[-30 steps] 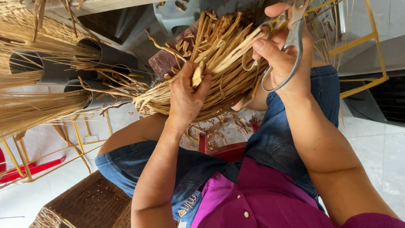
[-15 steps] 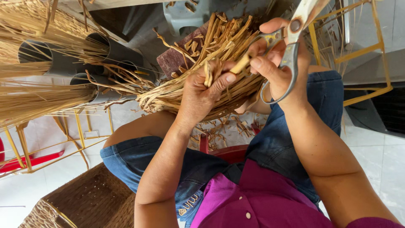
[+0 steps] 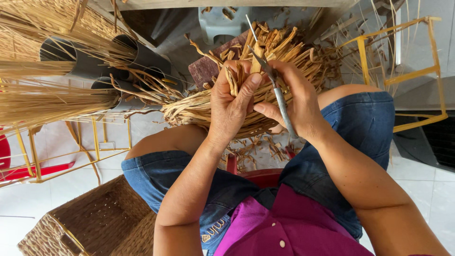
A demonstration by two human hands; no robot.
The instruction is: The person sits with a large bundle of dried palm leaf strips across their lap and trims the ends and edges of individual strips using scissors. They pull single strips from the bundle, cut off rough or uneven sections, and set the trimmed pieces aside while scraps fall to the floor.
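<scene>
Head view, single entry.

Left hand [image 3: 231,105]: fingers curled, thumb pressed against a few dried straw strips [image 3: 236,78], pinching them upright above the lap.

Right hand [image 3: 295,105]: closed around the handles of grey scissors [image 3: 270,76]; blades pointing up and away, slightly parted, beside the pinched strips.

Straw bundle [image 3: 204,106]: lies across the knees behind both hands, its ends fanning left and right; hands touch its near side.

Offcuts [image 3: 256,151]: scattered on the floor between the thighs, above a red seat edge [image 3: 258,176].

Surroundings: grey tubes [image 3: 87,66] holding long straw at upper left; yellow wire frames at left [image 3: 95,142] and right [image 3: 438,76] hem in both sides; woven basket [image 3: 90,223] at lower left, just beside the left knee. Pale floor tiles show near the left frame.
</scene>
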